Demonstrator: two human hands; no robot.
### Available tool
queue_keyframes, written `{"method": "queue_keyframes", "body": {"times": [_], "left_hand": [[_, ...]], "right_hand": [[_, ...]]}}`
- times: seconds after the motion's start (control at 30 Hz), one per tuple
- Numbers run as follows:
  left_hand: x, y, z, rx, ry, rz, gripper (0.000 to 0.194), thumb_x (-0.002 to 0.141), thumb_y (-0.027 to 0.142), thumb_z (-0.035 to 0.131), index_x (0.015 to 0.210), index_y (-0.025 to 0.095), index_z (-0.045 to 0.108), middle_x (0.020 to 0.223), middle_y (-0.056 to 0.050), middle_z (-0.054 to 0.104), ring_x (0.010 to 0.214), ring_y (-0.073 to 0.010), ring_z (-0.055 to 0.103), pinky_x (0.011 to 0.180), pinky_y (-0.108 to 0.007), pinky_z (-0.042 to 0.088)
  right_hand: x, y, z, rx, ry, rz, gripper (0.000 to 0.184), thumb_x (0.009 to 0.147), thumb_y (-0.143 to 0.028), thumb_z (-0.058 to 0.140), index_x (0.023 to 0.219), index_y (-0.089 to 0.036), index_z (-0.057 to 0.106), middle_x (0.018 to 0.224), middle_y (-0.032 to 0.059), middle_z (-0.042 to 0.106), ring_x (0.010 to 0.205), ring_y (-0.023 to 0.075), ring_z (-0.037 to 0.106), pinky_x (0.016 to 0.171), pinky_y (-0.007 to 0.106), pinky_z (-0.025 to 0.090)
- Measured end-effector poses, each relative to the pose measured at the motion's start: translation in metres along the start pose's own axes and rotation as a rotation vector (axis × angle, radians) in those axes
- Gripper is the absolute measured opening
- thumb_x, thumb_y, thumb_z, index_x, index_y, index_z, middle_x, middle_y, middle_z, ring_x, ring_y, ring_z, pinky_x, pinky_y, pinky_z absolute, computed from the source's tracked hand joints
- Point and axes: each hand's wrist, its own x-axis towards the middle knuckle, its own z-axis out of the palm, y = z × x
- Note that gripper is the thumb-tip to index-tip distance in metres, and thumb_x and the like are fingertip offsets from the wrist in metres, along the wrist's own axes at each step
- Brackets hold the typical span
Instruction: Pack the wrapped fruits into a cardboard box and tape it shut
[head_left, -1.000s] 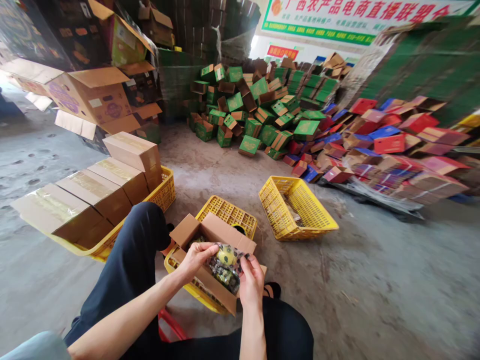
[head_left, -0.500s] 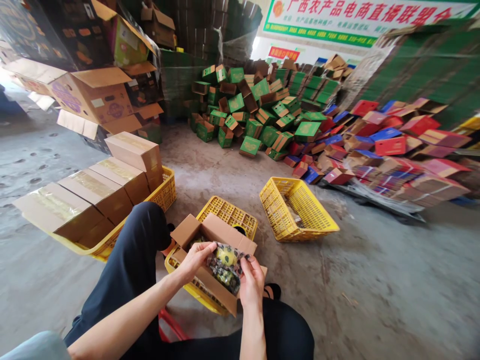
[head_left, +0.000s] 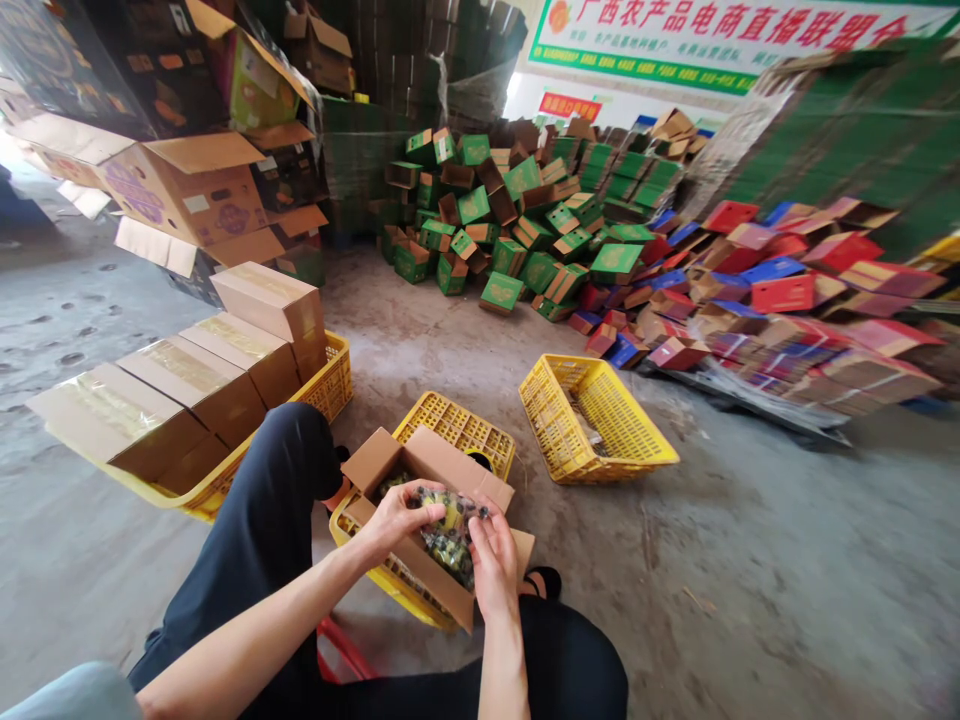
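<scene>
A clear plastic wrapper with dark spots, around a yellow-green fruit (head_left: 453,514), is between my two hands over an open cardboard box (head_left: 463,466). My left hand (head_left: 405,517) pinches its left end, thumb lying across the front. At the right end, my right hand (head_left: 495,562) has its thumb and fingertips on the plastic. Below it in the box lies another wrapped fruit (head_left: 450,553), and more dark wrapping shows at the box's left side. The box rests with its flaps spread on an upturned yellow crate (head_left: 433,408).
Taped cartons (head_left: 187,375) fill a yellow crate on my left. Another yellow crate (head_left: 600,425) stands on the floor to the right, with something small inside. Piles of green boxes (head_left: 502,290) and red and blue boxes (head_left: 780,293) lie farther back. My knees flank the box.
My left thumb has moved right across the wrapper, and my right hand has shifted slightly left and down. The wrapper between them looks more gathered. The box and crates have not moved.
</scene>
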Motion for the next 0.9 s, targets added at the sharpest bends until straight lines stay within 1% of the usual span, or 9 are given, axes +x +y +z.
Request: {"method": "queue_keyframes", "body": {"times": [0.07, 0.2, 0.3, 0.37, 0.43, 0.6, 0.7, 0.77, 0.9], "left_hand": [[0.0, 0.0, -0.002, 0.038, -0.011, 0.03, 0.058, 0.069, 0.049, 0.091, 0.112, 0.012, 0.074, 0.094, -0.008, 0.074, 0.078, -0.0176, 0.065, 0.072, -0.027, 0.049], [0.001, -0.003, -0.003, 0.109, -0.034, 0.021, 0.057, 0.072, 0.053, 0.087, 0.11, 0.012, 0.076, 0.092, -0.009, 0.075, 0.08, -0.0203, 0.067, 0.075, -0.029, 0.05], [0.002, -0.004, -0.002, 0.096, -0.002, 0.001, 0.069, 0.075, 0.057, 0.084, 0.126, 0.013, 0.07, 0.111, -0.013, 0.075, 0.099, -0.0271, 0.069, 0.087, -0.034, 0.051], [0.002, -0.004, -0.003, 0.064, 0.06, -0.023, 0.079, 0.075, 0.061, 0.082, 0.137, 0.016, 0.063, 0.13, -0.015, 0.069, 0.119, -0.031, 0.064, 0.098, -0.036, 0.05], [0.002, -0.004, -0.004, 0.026, 0.112, -0.104, 0.084, 0.075, 0.065, 0.08, 0.142, 0.018, 0.058, 0.14, -0.016, 0.063, 0.126, -0.0315, 0.061, 0.102, -0.038, 0.049], [0.002, -0.007, -0.005, -0.229, 0.028, -0.375, 0.073, 0.081, 0.069, 0.072, 0.129, 0.016, 0.062, 0.113, -0.017, 0.074, 0.096, -0.0266, 0.075, 0.091, -0.039, 0.058], [0.004, -0.007, -0.005, -0.351, 0.07, -0.351, 0.063, 0.082, 0.056, 0.08, 0.126, 0.017, 0.06, 0.104, -0.012, 0.075, 0.081, -0.0205, 0.075, 0.08, -0.035, 0.061], [0.005, -0.006, -0.007, -0.381, 0.153, -0.301, 0.069, 0.079, 0.044, 0.086, 0.134, 0.019, 0.053, 0.106, -0.01, 0.073, 0.074, -0.0176, 0.073, 0.075, -0.034, 0.062], [0.008, -0.003, -0.013, -0.432, 0.197, -0.214, 0.085, 0.076, 0.031, 0.09, 0.145, 0.019, 0.043, 0.115, -0.011, 0.07, 0.076, -0.0174, 0.073, 0.075, -0.035, 0.062]], "right_hand": [[0.0, -0.002, 0.002, -0.027, -0.029, -0.014, 0.053, 0.079, -0.048, 0.08, 0.128, -0.03, 0.068, 0.13, 0.0078, 0.073, 0.121, 0.0308, 0.068, 0.104, 0.047, 0.054], [0.002, -0.002, 0.0, -0.155, -0.004, -0.007, 0.037, 0.075, -0.051, 0.083, 0.101, -0.025, 0.08, 0.112, 0.0079, 0.08, 0.108, 0.0328, 0.073, 0.097, 0.045, 0.058], [0.003, 0.0, -0.005, -0.213, 0.095, -0.019, 0.037, 0.073, -0.053, 0.083, 0.096, -0.023, 0.083, 0.105, 0.0085, 0.081, 0.103, 0.0336, 0.074, 0.092, 0.044, 0.06], [0.003, 0.0, -0.009, -0.211, 0.173, -0.051, 0.038, 0.074, -0.053, 0.082, 0.097, -0.022, 0.083, 0.107, 0.0096, 0.081, 0.104, 0.0336, 0.074, 0.093, 0.044, 0.06], [0.003, 0.0, -0.011, -0.221, 0.206, -0.097, 0.039, 0.077, -0.051, 0.081, 0.102, -0.022, 0.083, 0.112, 0.0108, 0.08, 0.109, 0.0329, 0.073, 0.097, 0.044, 0.059], [0.001, -0.003, -0.008, -0.315, 0.042, -0.248, 0.025, 0.082, -0.046, 0.078, 0.098, -0.027, 0.083, 0.128, 0.0095, 0.073, 0.134, 0.0318, 0.058, 0.114, 0.051, 0.046], [-0.001, -0.005, -0.004, -0.413, -0.1, -0.255, 0.013, 0.084, -0.04, 0.078, 0.094, -0.033, 0.083, 0.146, 0.0027, 0.062, 0.15, 0.0294, 0.037, 0.124, 0.055, 0.031], [-0.003, -0.006, -0.003, -0.438, -0.149, -0.232, 0.012, 0.084, -0.037, 0.077, 0.094, -0.035, 0.083, 0.154, -0.0008, 0.054, 0.154, 0.0285, 0.03, 0.126, 0.054, 0.027], [-0.002, -0.007, -0.003, -0.252, -0.122, -0.138, 0.026, 0.081, -0.039, 0.077, 0.106, -0.033, 0.081, 0.159, 0.0005, 0.047, 0.151, 0.031, 0.037, 0.122, 0.05, 0.035]]}}
